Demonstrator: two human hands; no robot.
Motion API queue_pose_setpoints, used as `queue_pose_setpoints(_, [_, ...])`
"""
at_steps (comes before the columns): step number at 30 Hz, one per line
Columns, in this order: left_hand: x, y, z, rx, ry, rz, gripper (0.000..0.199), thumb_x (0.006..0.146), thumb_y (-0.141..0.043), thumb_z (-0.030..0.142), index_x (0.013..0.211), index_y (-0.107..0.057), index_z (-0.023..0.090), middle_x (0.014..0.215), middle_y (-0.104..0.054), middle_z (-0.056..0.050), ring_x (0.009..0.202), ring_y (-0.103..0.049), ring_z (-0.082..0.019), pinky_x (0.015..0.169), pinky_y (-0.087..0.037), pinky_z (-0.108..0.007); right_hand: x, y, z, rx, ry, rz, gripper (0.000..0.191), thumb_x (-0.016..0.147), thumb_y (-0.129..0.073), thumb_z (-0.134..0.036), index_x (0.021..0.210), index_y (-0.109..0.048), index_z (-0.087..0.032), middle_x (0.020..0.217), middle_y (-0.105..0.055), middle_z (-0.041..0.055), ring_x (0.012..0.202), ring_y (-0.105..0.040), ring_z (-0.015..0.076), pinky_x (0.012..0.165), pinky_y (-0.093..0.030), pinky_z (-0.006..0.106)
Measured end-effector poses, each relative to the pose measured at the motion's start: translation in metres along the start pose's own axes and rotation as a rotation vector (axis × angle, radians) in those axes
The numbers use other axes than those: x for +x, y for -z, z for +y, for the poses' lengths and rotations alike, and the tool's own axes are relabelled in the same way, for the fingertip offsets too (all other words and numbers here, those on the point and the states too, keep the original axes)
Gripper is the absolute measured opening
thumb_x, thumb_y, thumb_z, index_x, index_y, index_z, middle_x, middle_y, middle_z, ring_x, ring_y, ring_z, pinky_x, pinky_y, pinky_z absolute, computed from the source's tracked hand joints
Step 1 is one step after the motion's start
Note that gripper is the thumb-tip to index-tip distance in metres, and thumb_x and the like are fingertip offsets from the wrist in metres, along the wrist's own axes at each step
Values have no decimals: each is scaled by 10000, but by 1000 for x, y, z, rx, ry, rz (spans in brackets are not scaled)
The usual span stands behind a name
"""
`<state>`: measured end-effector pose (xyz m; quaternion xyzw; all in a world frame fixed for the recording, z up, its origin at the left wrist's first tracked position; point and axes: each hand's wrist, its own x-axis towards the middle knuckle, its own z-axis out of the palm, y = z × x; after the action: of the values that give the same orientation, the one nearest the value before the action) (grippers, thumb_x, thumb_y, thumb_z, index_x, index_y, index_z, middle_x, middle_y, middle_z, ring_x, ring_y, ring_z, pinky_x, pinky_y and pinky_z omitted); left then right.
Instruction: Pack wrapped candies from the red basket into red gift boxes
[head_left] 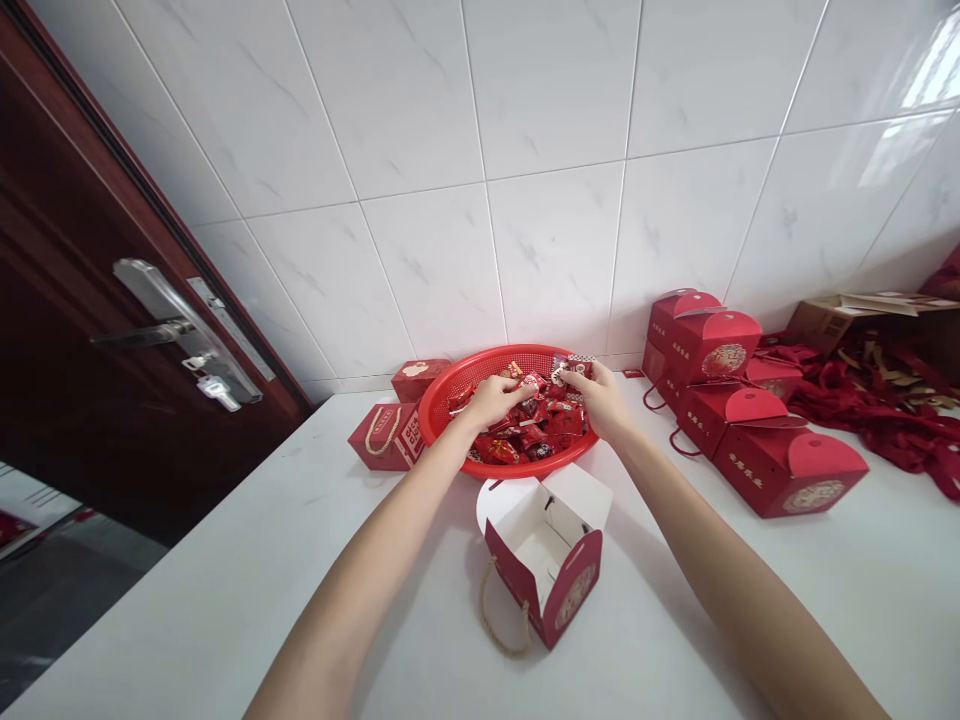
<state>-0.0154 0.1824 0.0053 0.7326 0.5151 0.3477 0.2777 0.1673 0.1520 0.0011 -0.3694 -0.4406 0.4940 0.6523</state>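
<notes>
Both hands are over a red plastic basket (450,385) filled with wrapped candies (517,440), most in red wrappers. My left hand (495,398) reaches in from the left, its thumb and fingers closed on a red-and-white wrapped candy (534,383). At the basket's right rim, my right hand (600,400) pinches a red-and-white patterned packet (580,367). Below the basket stands an open red gift box (514,570) with a white inside, its flaps spread and a rope handle (491,625) hanging on its left side. No candy shows inside the box.
Closed red gift boxes (787,460) stand in a group at the right, some stacked. Red ribbon-like cloth (862,410) and a cardboard box (840,320) lie beyond. Two small red boxes (382,435) sit left of the basket. A tiled wall (555,250) backs the white table (300,560).
</notes>
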Motion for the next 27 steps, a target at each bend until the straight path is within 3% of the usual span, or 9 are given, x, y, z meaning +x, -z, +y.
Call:
queue_pose_setpoints(3, [1, 2, 0, 65, -35, 185, 274, 679, -774, 418, 799, -649, 205, 840, -667, -30, 796, -585, -190, 720, -442, -283, 1, 0, 1, -8, 2, 12, 263, 603, -762, -359, 758, -607, -214, 711, -660, -14, 663, -624, 172, 637, -534, 324])
queue_pose_setpoints(5, [-3, 1, 5, 72, -97, 129, 254, 706, -748, 365, 896, -690, 206, 943, -714, -47, 861, -625, -195, 789, -477, -294, 1, 0, 2, -14, 10, 24, 263, 612, -758, -363, 765, -602, -216, 709, -656, -18, 666, -620, 169, 640, -530, 317])
queue_pose_setpoints(6, [-5, -1, 7, 63, -133, -15, 224, 726, -726, 355, 890, -710, 204, 939, -732, -44, 866, -643, -196, 803, -487, -294, 1, 0, 2, -17, 16, 31, 265, 614, -757, -365, 766, -599, -216, 707, -653, -20, 668, -618, 167, 644, -527, 313])
queue_pose_setpoints(9, [-15, -10, 16, 86, -224, -589, 139, 749, -668, 262, 842, -764, 223, 909, -768, -19, 853, -687, -204, 805, -501, -282, 1, 0, 3, -26, 28, 51, 272, 611, -760, -371, 756, -589, -216, 699, -644, -22, 671, -611, 168, 646, -521, 312])
queue_pose_setpoints(11, [-20, -17, 18, 193, -302, -758, 267, 726, -633, 166, 924, -784, 260, 982, -773, -9, 880, -695, -219, 804, -500, -284, 1, -1, 4, -30, 32, 59, 276, 608, -762, -376, 752, -587, -217, 713, -648, -17, 678, -612, 175, 647, -522, 323])
queue_pose_setpoints(14, [-21, -26, 19, 445, -405, -719, 511, 700, -630, 118, 1163, -728, 311, 1181, -719, -31, 1066, -646, -273, 885, -477, -320, 1, -2, 3, -34, 46, 64, 276, 604, -762, -377, 759, -600, -217, 741, -663, -8, 702, -618, 182, 677, -520, 333])
queue_pose_setpoints(19, [-17, -34, 18, 726, -381, -677, 718, 756, -637, 163, 1438, -497, 341, 1496, -486, -82, 1333, -451, -331, 1010, -406, -406, 0, -2, 2, -53, 61, 80, 254, 597, -763, -359, 743, -614, -214, 722, -668, -9, 708, -608, 184, 689, -502, 325])
queue_pose_setpoints(22, [-16, -39, 19, 819, -369, -652, 594, 798, -633, 210, 1371, -560, 347, 1569, -394, -70, 1385, -379, -339, 1040, -374, -441, 0, -1, 1, -68, 67, 81, 231, 607, -751, -345, 743, -619, -212, 721, -661, -11, 708, -598, 180, 685, -490, 318])
queue_pose_setpoints(27, [-14, -43, 20, 877, -336, -617, 258, 779, -631, 189, 1003, -754, 223, 1239, -659, -152, 1252, -486, -373, 1049, -333, -504, 1, -1, 3, -83, 80, 85, 248, 613, -757, -364, 737, -606, -212, 710, -636, -22, 695, -576, 169, 681, -474, 315])
